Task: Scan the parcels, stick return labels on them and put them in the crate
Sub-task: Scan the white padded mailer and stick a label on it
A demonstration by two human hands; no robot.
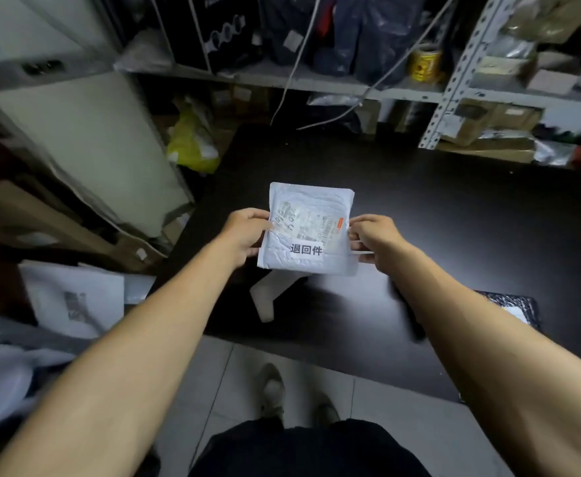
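A small white padded parcel (pixel 311 201) is held above the black table (pixel 454 218). It carries a shipping label and, lower down, a white return label (pixel 306 250) with black characters. My left hand (pixel 246 232) grips the parcel's left edge. My right hand (pixel 373 241) pinches its right edge and also holds a thin white strip. A white scanner-like device (pixel 268 297) lies on the table under the parcel, partly blurred.
Metal shelves (pixel 461 74) full of parcels stand behind the table. A yellow bag (pixel 192 142) lies at the table's left. White parcels (pixel 72 301) are piled at the lower left. A dark notebook-like item (pixel 512 308) lies at the table's right. My feet stand on grey tiles.
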